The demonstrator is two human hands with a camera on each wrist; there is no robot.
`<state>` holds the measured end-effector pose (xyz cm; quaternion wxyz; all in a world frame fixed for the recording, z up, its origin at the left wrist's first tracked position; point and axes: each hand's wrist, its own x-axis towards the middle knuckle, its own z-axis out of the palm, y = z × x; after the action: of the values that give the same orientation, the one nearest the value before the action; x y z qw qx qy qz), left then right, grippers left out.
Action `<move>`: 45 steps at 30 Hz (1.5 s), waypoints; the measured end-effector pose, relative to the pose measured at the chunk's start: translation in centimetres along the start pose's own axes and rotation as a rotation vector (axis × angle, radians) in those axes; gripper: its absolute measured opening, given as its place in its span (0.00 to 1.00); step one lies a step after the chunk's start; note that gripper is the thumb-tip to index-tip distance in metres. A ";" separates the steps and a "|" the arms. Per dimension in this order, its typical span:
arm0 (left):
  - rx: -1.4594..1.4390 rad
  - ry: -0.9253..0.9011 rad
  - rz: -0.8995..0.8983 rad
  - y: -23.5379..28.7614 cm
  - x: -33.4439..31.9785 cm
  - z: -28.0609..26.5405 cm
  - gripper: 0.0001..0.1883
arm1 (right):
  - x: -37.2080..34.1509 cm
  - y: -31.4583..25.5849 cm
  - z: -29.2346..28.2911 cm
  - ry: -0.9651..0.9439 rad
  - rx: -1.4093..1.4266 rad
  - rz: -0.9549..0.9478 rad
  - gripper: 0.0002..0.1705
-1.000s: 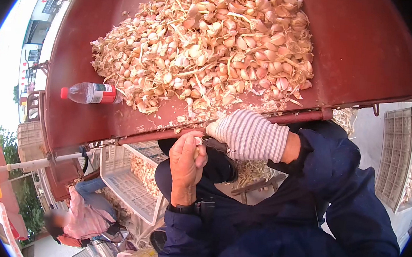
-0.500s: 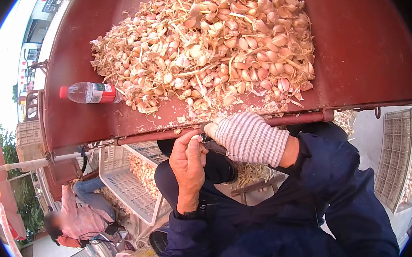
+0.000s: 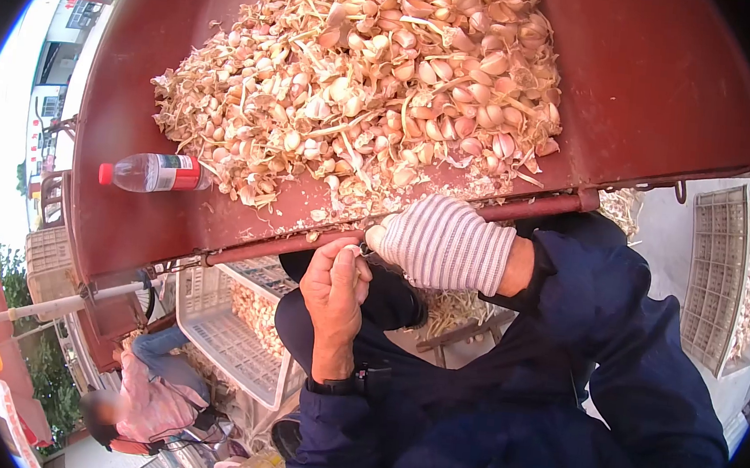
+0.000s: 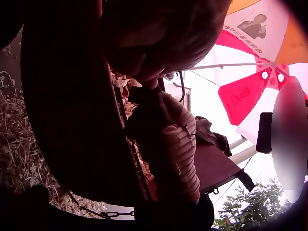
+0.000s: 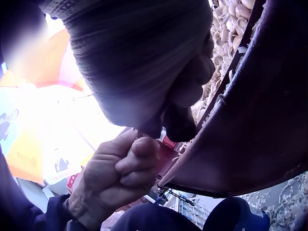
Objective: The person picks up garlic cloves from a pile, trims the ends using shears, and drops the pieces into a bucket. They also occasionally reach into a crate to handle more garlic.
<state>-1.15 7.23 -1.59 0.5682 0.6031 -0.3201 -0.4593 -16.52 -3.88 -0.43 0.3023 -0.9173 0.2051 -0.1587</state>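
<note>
My bare left hand [image 3: 335, 295] pinches a small pale garlic clove [image 3: 353, 250] between thumb and fingers, just below the red tray's front rail. Against it, my right hand [image 3: 447, 245], in a striped glove, has its fingers curled round a small dark object that is mostly hidden. In the right wrist view the left hand's fingers [image 5: 139, 153] meet the gloved fingertips. A large heap of garlic cloves and dry skins [image 3: 388, 84] lies on the red tray [image 3: 654, 98] beyond both hands.
A bottle with a red cap [image 3: 154, 173] lies at the heap's left. Below the tray stands a plastic crate [image 3: 232, 337] with cloves; another crate [image 3: 715, 277] is at the right. A person in pink [image 3: 151, 402] sits at the lower left. An umbrella [image 4: 240, 96] shows overhead.
The head view has shifted a little, so the heap and bottle appear slightly further left. The left hand's thumb and fingers have changed position slightly around the clove; both hands remain together.
</note>
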 end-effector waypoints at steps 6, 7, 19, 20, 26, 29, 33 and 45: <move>-0.054 -0.028 -0.083 -0.3 0.0 -0.6 0.10 | 0.2 -0.1 0.5 -0.008 -0.077 -0.025 0.10; -0.191 -0.016 -0.203 0.3 0.0 -0.5 0.10 | 0.3 -0.1 0.4 -0.010 -0.077 -0.030 0.10; 0.101 -0.031 0.013 2.0 -2.0 -0.6 0.11 | 1.1 -0.6 2.6 0.122 0.682 0.115 0.18; 0.098 -0.027 0.014 1.9 -2.1 -0.6 0.11 | 1.1 -0.7 2.7 0.159 0.781 0.079 0.17; 0.688 -0.049 0.256 1.9 -2.3 -0.6 0.13 | 0.6 -1.1 1.9 0.138 0.619 0.030 0.19; 0.743 -0.076 0.318 2.3 -2.4 -0.5 0.13 | 0.9 -1.3 2.3 0.176 0.676 0.036 0.18; 0.744 -0.059 0.315 2.3 -2.6 -1.1 0.13 | 1.0 -1.3 2.3 0.163 0.670 0.129 0.16; 0.316 0.177 -0.080 4.3 -7.6 -11.4 0.09 | 1.4 -1.7 2.5 0.060 0.670 0.256 0.14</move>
<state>7.08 18.01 3.28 0.4736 0.7353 -0.3128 -0.3706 -13.76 -2.11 -1.09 0.5974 -0.7291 0.2640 -0.2048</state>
